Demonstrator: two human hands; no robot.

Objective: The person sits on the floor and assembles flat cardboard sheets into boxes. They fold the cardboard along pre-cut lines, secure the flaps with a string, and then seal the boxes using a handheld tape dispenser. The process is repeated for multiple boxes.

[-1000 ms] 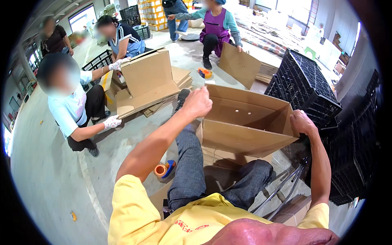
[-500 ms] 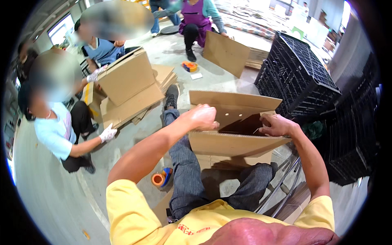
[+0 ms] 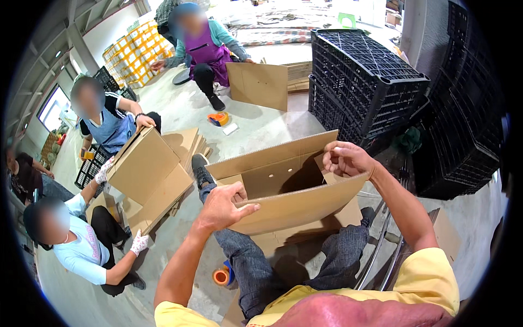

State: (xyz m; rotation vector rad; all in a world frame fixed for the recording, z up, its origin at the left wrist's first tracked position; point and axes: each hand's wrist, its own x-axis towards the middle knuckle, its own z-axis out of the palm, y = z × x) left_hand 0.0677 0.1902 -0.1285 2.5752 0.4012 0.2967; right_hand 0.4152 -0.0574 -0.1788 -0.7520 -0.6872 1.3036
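An open-topped brown cardboard box [image 3: 302, 206] stands between my legs, tilted, its long flaps raised on the near and far sides. Two small round holes show in its far inner wall. My left hand [image 3: 224, 207] grips the box at its near left corner, thumb lying along the near flap's edge. At the right end, my right hand [image 3: 348, 159] has its fingers curled over the box by the small end flap; part of its grip is hidden. On the floor beside my left leg lies a tape dispenser [image 3: 222, 276] with an orange roll and blue frame.
Black plastic crates [image 3: 365, 82] are stacked at the right. Metal bars [image 3: 384, 240] lie beside my right leg. At the left, two co-workers handle another carton [image 3: 144, 171] over flat cardboard. A person in a purple apron [image 3: 210, 52] holds a cardboard sheet [image 3: 257, 87]. Another tape dispenser [image 3: 218, 118] lies beyond.
My left hand has moved from above the box's left end to its near left corner. My right hand has risen out of the box's right end. The box has tilted, and the view has shifted.
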